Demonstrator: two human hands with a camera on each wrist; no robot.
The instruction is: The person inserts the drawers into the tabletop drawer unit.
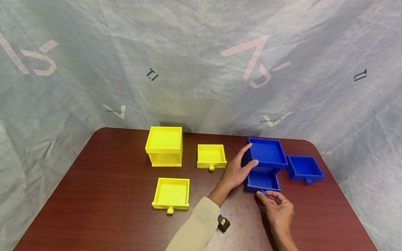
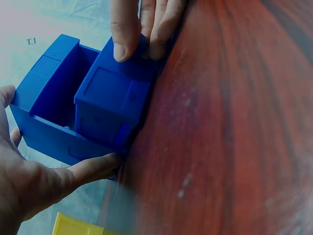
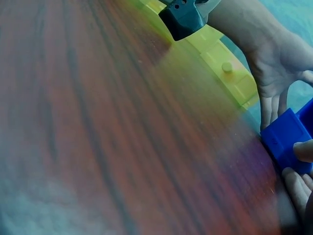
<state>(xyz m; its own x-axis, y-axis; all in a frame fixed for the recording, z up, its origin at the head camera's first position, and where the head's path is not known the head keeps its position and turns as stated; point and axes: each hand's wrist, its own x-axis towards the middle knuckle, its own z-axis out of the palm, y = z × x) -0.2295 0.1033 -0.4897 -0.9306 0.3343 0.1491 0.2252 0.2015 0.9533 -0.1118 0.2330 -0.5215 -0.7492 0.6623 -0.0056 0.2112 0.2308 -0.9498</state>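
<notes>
A blue drawer cabinet point(image 1: 268, 151) stands at the right of the table. My left hand point(image 1: 237, 170) holds it by its left side, thumb toward the front and fingers along the side. A blue drawer point(image 1: 263, 180) sits partly inside the cabinet's lower opening, its front sticking out. My right hand point(image 1: 279, 211) pinches the knob on that drawer's front between thumb and fingers; the fingertips mostly hide the knob. In the left wrist view, the cabinet's upper opening point(image 2: 73, 81) shows no drawer. Another blue drawer point(image 1: 304, 167) lies right of the cabinet.
A yellow cabinet point(image 1: 164, 139) without drawers stands at the back left. One yellow drawer point(image 1: 211, 156) lies right of it, another yellow drawer point(image 1: 171, 193) in front. A grey printed sheet point(image 1: 194, 69) hangs behind the table point(image 1: 103, 195). A dark strapped device point(image 1: 223, 223) is on my left wrist.
</notes>
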